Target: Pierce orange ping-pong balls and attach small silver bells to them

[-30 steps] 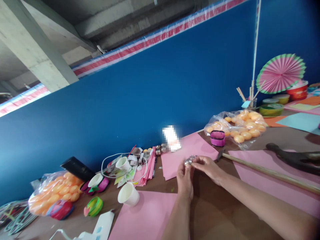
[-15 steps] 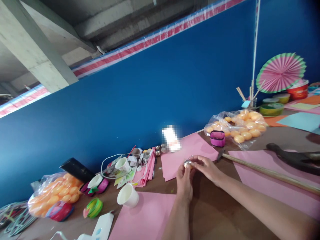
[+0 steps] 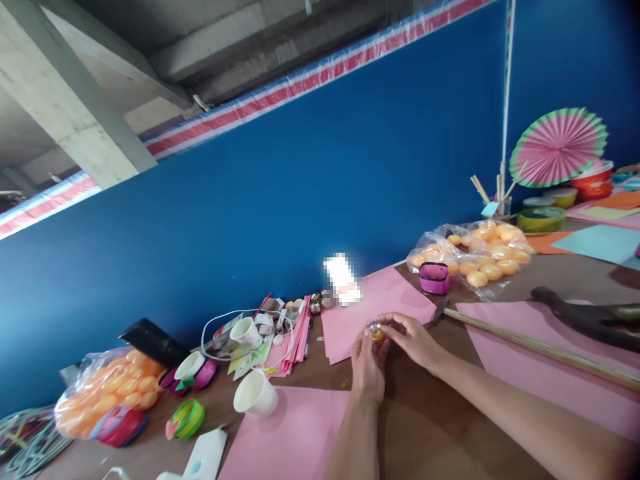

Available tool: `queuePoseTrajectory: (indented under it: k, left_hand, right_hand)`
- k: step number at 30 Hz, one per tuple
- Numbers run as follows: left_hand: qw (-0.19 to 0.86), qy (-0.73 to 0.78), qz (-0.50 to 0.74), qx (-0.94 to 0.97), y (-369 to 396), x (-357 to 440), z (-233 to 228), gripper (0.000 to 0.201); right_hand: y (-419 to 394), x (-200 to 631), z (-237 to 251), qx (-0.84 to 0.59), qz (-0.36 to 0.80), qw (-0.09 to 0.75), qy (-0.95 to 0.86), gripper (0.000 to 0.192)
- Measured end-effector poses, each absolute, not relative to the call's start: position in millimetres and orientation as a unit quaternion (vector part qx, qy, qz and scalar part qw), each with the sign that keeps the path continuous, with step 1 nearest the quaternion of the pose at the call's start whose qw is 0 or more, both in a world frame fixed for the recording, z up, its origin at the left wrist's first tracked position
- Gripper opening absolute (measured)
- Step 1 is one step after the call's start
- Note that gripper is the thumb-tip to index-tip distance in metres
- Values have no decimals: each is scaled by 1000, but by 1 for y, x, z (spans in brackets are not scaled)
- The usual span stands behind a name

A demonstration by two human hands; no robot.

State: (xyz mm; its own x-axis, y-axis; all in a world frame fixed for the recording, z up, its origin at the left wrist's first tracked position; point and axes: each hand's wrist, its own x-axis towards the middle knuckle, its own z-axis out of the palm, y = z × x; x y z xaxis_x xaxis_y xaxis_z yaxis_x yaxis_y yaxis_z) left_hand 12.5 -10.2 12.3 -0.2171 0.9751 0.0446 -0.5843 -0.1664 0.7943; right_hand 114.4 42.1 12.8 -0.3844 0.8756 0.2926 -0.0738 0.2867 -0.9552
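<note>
Between my hands is a small ball (image 3: pixel 375 330), shiny silver on top and orange-yellow below. My left hand (image 3: pixel 367 363) has its fingers and thumb closed around it from the near left. From the right, my right hand (image 3: pixel 407 333) pinches the same ball with its fingertips, which partly hide it. Both hands are just over the near edge of a pink paper sheet (image 3: pixel 350 327). Shiny silver balls (image 3: pixel 315 308) sit beyond this sheet's far left corner, near a blurred bright patch.
Bags of orange balls (image 3: pixel 493 270) lie at right and far left. A white paper cup (image 3: pixel 256 395) stands on another pink sheet (image 3: pixel 295 433). A wooden-handled hammer (image 3: pixel 525 340), purple ring (image 3: pixel 434 279) and dark-handled tool (image 3: pixel 575 313) lie right. A blue partition (image 3: pixel 300 200) rises behind.
The ball has turned slightly in my fingers, showing more of its orange-yellow underside. Both hands stay in nearly the same place, and the view has shifted slightly.
</note>
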Motion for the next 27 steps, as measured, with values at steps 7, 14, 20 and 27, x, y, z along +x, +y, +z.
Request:
queuePoseTrajectory:
  k: [7,14,20,27]
  left_hand:
    - [430,417,714,362,-14,16,18,43]
    - [286,478,731,394,-20,18,45,45]
    - [309,457,741,384,-20,-7,76,44]
    - [348,448,752,335,-8,-26,84,44]
  right_hand:
    - [36,113,11,-354,389,512,-679,25]
    - [27,107,6,-327,238,507,-761,20]
    - [10,108,27,-231,119,368,-893,20]
    - [-59,91,42,-107,86,208,-968,25]
